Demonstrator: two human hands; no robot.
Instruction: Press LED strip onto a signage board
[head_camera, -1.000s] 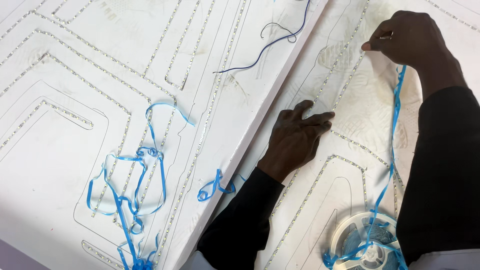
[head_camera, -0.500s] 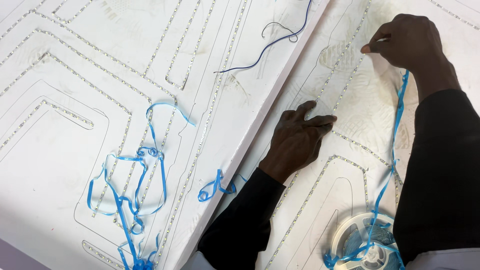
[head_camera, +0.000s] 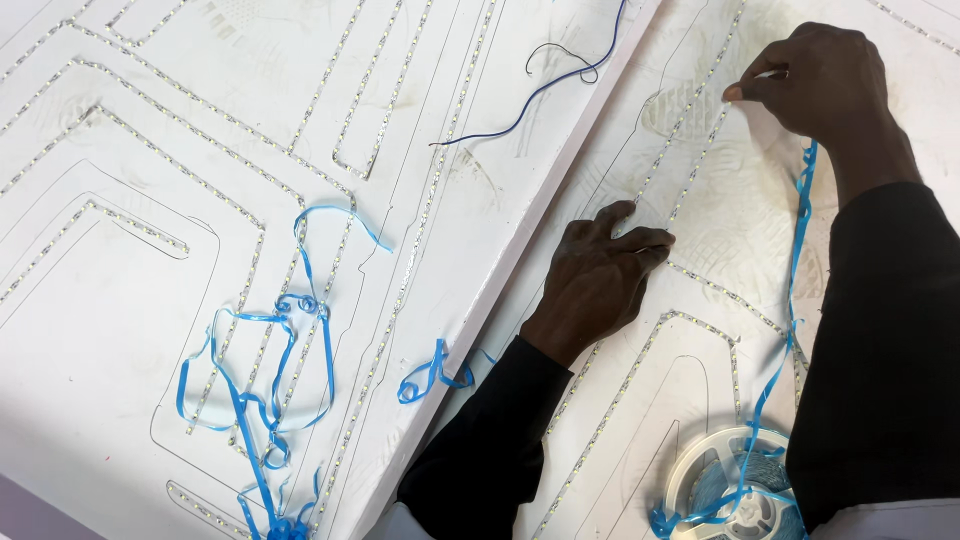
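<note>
Hands unmoved vs 0.5 s ago: R grip (head_camera: 820, 85) pinching LED strip (head_camera: 690, 120), L (head_camera: 600, 275) flat, spread.

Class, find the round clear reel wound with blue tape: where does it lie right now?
In the head view, the round clear reel of blue tape lies at the bottom right on the white panel, beside the right arm's dark sleeve, below the left hand.

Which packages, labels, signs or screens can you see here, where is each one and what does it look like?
No labels or screens show.
Reel: bottom right by the right sleeve, round clear spool with blue tape.
Sign panels: left panel and right panel, flat white boards side by side with LED strips in outlines, no writing readable.
Left hand lies flat on the right panel; right hand pinches the strip there.
</note>
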